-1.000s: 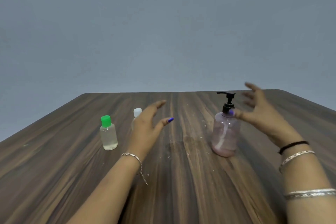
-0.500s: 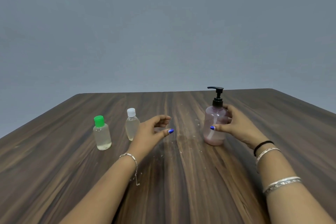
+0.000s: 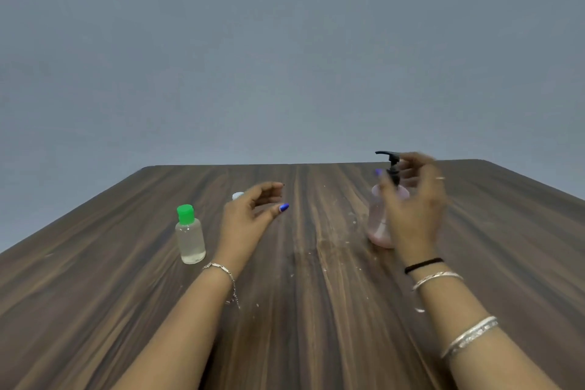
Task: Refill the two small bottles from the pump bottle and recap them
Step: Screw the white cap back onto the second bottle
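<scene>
A small clear bottle with a green cap stands on the left of the wooden table. Just right of it, my left hand hovers with loosely curled fingers and holds nothing. It hides the second small bottle except for its white cap. The pink pump bottle with its black pump head stands at the right. My right hand, blurred, is raised in front of it. Its thumb and fingers lie on either side of the pump neck, with a gap showing at the thumb.
Small pale specks and a faint wet smear lie on the table between the bottles. A plain grey wall stands behind the table's far edge. My forearms, with bracelets and bangles, stretch over the near part of the table.
My right hand has left the pump bottle's body and risen to its neck. My left hand has shifted in front of the white-capped bottle. The camera has moved a little.
</scene>
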{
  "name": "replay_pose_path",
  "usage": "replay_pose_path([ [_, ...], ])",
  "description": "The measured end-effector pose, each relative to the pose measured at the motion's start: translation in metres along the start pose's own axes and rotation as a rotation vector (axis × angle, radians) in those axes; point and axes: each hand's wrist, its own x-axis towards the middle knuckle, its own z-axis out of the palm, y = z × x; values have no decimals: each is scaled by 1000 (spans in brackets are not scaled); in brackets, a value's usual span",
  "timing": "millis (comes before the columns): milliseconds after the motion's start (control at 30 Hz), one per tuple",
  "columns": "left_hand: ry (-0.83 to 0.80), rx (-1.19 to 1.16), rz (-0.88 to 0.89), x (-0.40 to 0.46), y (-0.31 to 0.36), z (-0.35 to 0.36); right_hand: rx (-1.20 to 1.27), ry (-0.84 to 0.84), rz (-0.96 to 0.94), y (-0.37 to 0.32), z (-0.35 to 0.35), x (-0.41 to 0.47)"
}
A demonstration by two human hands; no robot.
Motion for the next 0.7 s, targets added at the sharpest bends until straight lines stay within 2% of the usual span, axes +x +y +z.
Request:
replay_pose_path([
  [67,100,-21,14,6,9,-19,76,-297,-42,-23,26,-14],
  [167,200,-7,-1,11,17,-62,125,-825,98,-37,73,-38],
  [267,283,111,-73,4,9,-108,150,-1087,353,-34,111,-59],
  [367,180,196,-253,-6,-15,-134,157,-1182,456,-25,139,-77],
  [500,-31,238,-433,-16,-53,-134,141,-1134,409,-18,161,-87],
  [600,-96,269,-460,-11,-67,-126,154,-1085,320,-21,164,-86],
  [700,-124,348,-413,0,-72,-112,132,-1082,248,-19,162,-81],
])
